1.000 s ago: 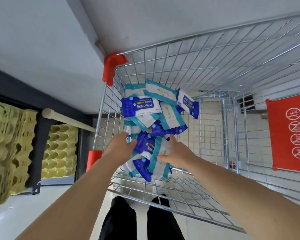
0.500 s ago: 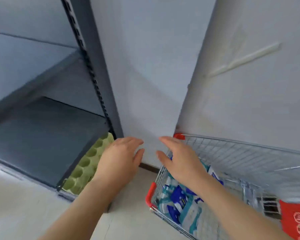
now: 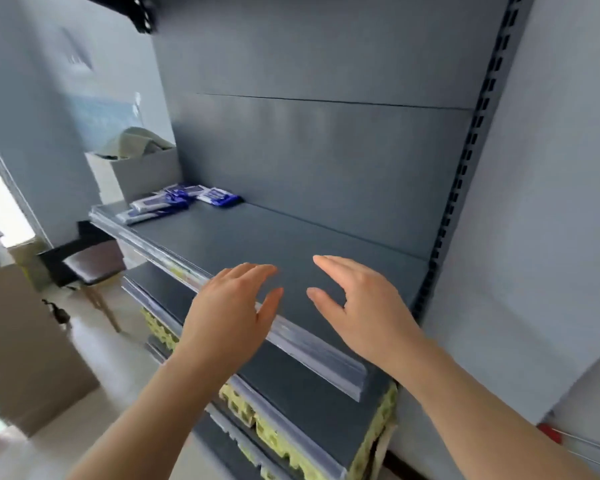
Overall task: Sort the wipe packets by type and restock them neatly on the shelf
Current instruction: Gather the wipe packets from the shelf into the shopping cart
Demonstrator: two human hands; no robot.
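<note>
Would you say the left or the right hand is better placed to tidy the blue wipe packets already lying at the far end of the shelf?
Probably the left hand: the wipe packets lie at the shelf's left end, on its side. The right hand would have to cross over. Both hands are open and empty.

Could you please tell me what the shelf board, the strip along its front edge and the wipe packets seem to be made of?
Shelf board: probably painted metal, matte dark grey, flat and evenly coated. Front strip: looks like clear plastic, glossy and see-through with moulded ridges. Wipe packets: likely thin plastic film, shiny blue and white, lying flat and slightly crinkled; too far away to be sure.
</note>
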